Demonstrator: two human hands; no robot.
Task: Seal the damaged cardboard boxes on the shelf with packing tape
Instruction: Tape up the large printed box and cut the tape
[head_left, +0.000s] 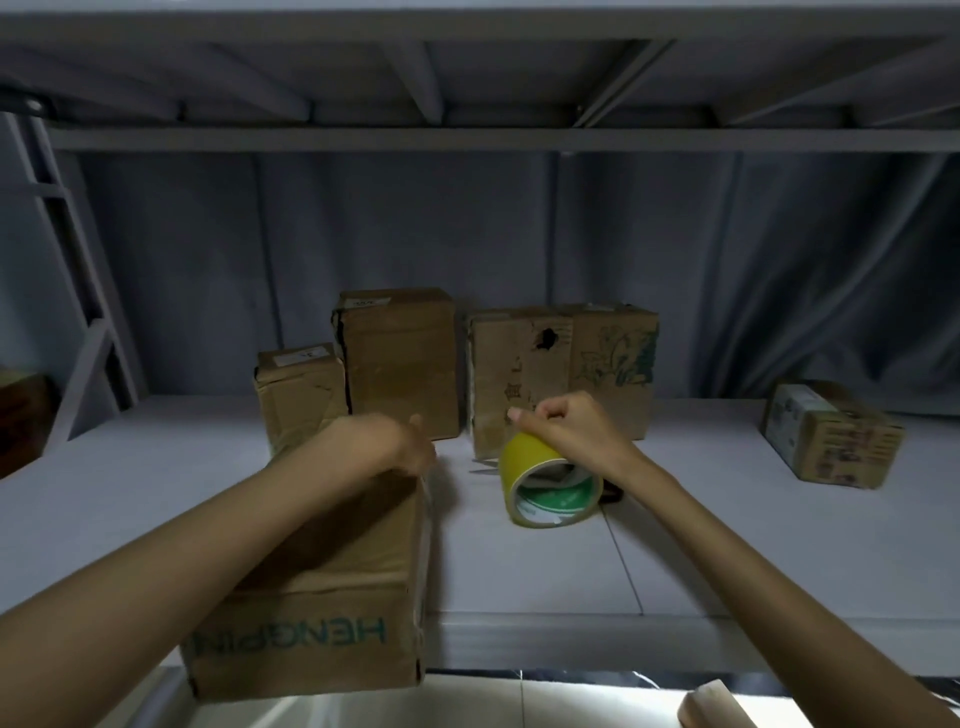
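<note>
A cardboard box (337, 582) with blue lettering stands at the shelf's front edge, left of centre. My left hand (395, 447) rests on its far top edge, fingers bent down over it; motion blur hides the fingers. My right hand (566, 426) grips a yellow roll of packing tape (540, 483) from above, holding it tilted just over the shelf, right of the box. Further back stand three more boxes: a small dented one (296, 395), a taller one with a split left edge (400, 358), and a wide one with a hole in its front (561, 364).
The white shelf board (727, 519) runs left to right under a low upper shelf (467, 137). Another box (831, 434) lies at the far right. A dark object (613, 493) lies behind the tape roll. A grey curtain hangs behind.
</note>
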